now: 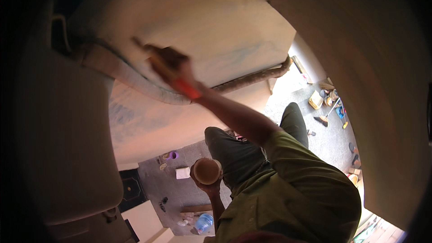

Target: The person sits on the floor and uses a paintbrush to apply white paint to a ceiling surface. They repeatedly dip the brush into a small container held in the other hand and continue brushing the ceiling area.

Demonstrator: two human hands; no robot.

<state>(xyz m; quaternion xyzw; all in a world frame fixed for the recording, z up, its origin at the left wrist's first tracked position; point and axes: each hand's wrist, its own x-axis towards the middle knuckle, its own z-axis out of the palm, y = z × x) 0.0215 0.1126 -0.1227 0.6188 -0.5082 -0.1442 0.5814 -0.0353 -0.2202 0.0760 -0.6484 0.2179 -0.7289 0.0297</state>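
My right hand (173, 65) is raised with a red band at its wrist. Its fingers are closed on a paintbrush (156, 61), smeared by motion, whose dark tip is close to a pale, bluish-streaked painted wall surface (225, 27). Lower down, my left hand (210, 187) is wrapped round a round cup-like container (207, 171) with something smooth and brown inside. A bent, bark-like brown moulding (252, 77) runs along the lower edge of the painted surface, below my right hand.
Far below lies a grey floor (162, 189) with a blue plastic bottle (204, 223), a purple cup (173, 155) and a white box (182, 173). A broom (321, 119) and a yellowish container (316, 100) are at the right. A large curved wall (360, 54) rises on the right.
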